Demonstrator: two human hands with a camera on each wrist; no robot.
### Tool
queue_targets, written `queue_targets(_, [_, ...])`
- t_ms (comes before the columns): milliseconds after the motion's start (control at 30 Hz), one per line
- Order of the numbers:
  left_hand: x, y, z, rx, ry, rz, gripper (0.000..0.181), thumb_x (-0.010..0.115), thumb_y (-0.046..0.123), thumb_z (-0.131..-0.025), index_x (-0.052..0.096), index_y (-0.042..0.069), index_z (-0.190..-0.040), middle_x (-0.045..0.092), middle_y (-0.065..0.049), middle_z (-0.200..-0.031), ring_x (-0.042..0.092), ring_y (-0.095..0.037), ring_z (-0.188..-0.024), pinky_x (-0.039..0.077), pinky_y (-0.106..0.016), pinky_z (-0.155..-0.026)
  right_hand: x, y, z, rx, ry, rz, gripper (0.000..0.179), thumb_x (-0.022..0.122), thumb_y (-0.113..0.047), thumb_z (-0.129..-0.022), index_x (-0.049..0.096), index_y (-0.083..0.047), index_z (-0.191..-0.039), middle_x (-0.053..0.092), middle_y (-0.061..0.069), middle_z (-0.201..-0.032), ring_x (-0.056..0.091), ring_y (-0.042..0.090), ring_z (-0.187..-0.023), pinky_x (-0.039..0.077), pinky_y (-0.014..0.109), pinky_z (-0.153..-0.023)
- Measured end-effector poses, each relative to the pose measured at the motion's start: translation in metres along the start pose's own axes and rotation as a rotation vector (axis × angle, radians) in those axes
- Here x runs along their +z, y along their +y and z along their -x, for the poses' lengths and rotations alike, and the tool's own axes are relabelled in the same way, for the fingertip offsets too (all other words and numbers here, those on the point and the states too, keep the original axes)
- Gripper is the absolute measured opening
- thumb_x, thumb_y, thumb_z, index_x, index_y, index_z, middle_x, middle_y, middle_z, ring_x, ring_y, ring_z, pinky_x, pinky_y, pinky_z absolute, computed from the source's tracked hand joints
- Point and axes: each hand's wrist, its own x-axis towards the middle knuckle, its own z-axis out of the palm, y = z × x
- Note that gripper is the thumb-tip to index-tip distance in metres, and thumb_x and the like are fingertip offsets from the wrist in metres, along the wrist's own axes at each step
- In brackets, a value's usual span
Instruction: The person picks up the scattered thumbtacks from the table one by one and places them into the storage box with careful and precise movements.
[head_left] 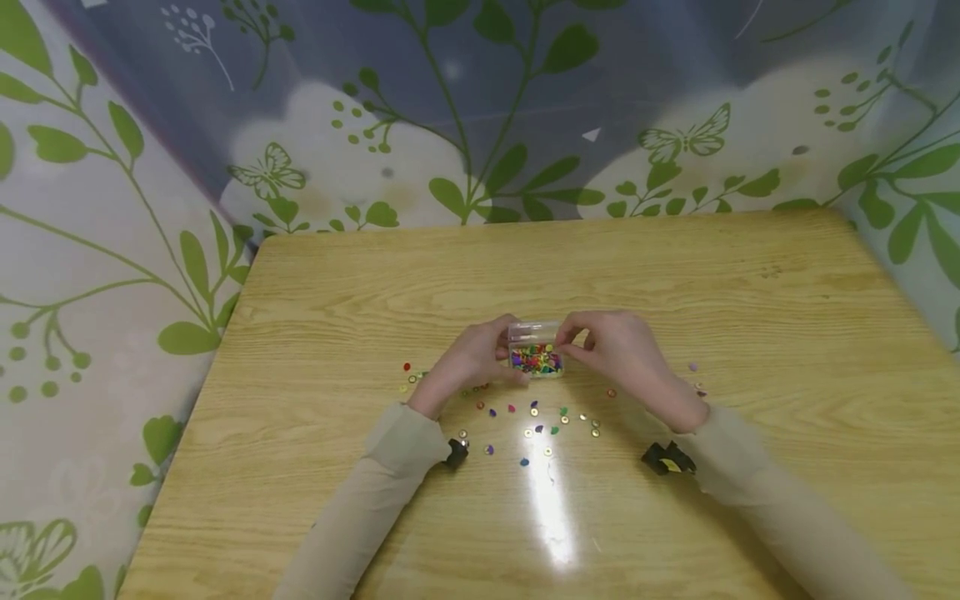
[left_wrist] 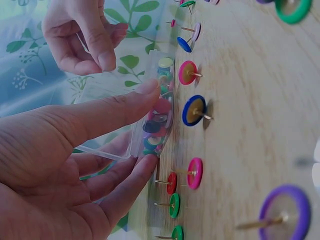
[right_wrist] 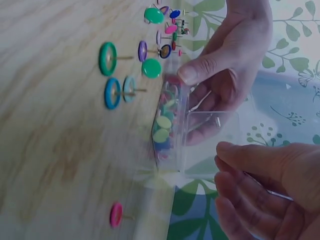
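A clear plastic box [head_left: 536, 360] with its lid standing open holds many colourful thumbtacks. My left hand [head_left: 474, 353] grips the box from its left side, thumb in front and fingers behind and below, as the left wrist view shows. Close to the box's right edge is my right hand [head_left: 618, 350], its fingers loosely bent. In the right wrist view, the right thumb [right_wrist: 250, 159] lies near the index finger beside the transparent lid [right_wrist: 212, 140], and no tack shows between them. Loose thumbtacks, such as a pink one [left_wrist: 188, 72] and a blue-rimmed one [left_wrist: 194, 110], lie near the box.
More thumbtacks, including a purple-rimmed one [left_wrist: 285, 212], are scattered over the wooden table [head_left: 360, 292], mostly in front of the box. Some lie by each forearm, points up or sideways. Leaf-patterned fabric [head_left: 510, 125] hangs behind the table and along its sides.
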Motion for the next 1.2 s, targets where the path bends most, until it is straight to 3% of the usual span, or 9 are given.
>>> queue_targets(300, [0.0, 0.002, -0.002, 0.009, 0.001, -0.004, 0.067, 0.09, 0.019, -0.077, 0.056, 0.013, -0.134, 0.066, -0.011, -0.126, 0.063, -0.025, -0.112, 0.054, -0.039, -0.096, 0.005, 0.0, 0.0, 0.025, 0.02, -0.01, 0.009, 0.083, -0.016, -0.085, 0.074, -0.017, -0.086, 0.074, 0.002, -0.073, 0.068, 0.014, -0.059, 0.045, 0.027, -0.046])
queue_targets(533, [-0.001, 0.002, -0.001, 0.001, 0.002, 0.001, 0.067, 0.09, 0.018, -0.077, 0.056, 0.014, -0.135, 0.066, -0.011, -0.128, 0.063, -0.026, -0.114, 0.053, -0.04, -0.097, 0.006, 0.0, 0.0, 0.01, -0.052, -0.071, 0.005, 0.079, -0.015, -0.088, 0.074, -0.016, -0.087, 0.074, -0.001, -0.076, 0.059, 0.006, -0.048, 0.042, 0.023, -0.042])
queue_targets(700, [-0.001, 0.001, 0.0, -0.017, 0.004, 0.005, 0.067, 0.09, 0.018, -0.077, 0.056, 0.015, -0.135, 0.066, -0.011, -0.129, 0.063, -0.026, -0.114, 0.053, -0.04, -0.098, -0.007, 0.003, 0.005, 0.053, -0.045, -0.038, 0.004, 0.076, -0.019, -0.092, 0.076, -0.015, -0.094, 0.076, 0.002, -0.085, 0.064, 0.011, -0.059, 0.046, 0.026, -0.048])
queue_targets(767, [-0.001, 0.001, 0.0, -0.018, 0.005, 0.006, 0.066, 0.09, 0.018, -0.077, 0.057, 0.015, -0.134, 0.066, -0.01, -0.128, 0.062, -0.025, -0.114, 0.052, -0.04, -0.099, -0.017, 0.009, 0.01, 0.081, -0.03, -0.024, 0.006, 0.074, -0.02, -0.094, 0.076, -0.015, -0.098, 0.077, 0.003, -0.089, 0.068, 0.014, -0.068, 0.047, 0.028, -0.051])
queue_targets(967, [0.0, 0.001, 0.0, -0.017, 0.003, 0.008, 0.066, 0.09, 0.018, -0.077, 0.057, 0.015, -0.134, 0.066, -0.01, -0.127, 0.062, -0.024, -0.114, 0.052, -0.039, -0.099, -0.045, 0.039, 0.031, 0.156, -0.003, 0.007, 0.014, 0.07, -0.023, -0.097, 0.075, -0.012, -0.105, 0.077, 0.008, -0.097, 0.071, 0.022, -0.074, 0.048, 0.03, -0.052])
queue_targets(1200, [0.001, 0.002, 0.0, -0.022, -0.005, 0.009, 0.065, 0.09, 0.02, -0.077, 0.057, 0.017, -0.133, 0.065, -0.008, -0.125, 0.061, -0.024, -0.113, 0.052, -0.039, -0.098, -0.063, 0.076, 0.055, 0.235, -0.112, 0.12, 0.023, 0.073, -0.019, -0.094, 0.071, -0.004, -0.111, 0.075, 0.013, -0.098, 0.07, 0.026, -0.076, 0.053, 0.04, -0.058])
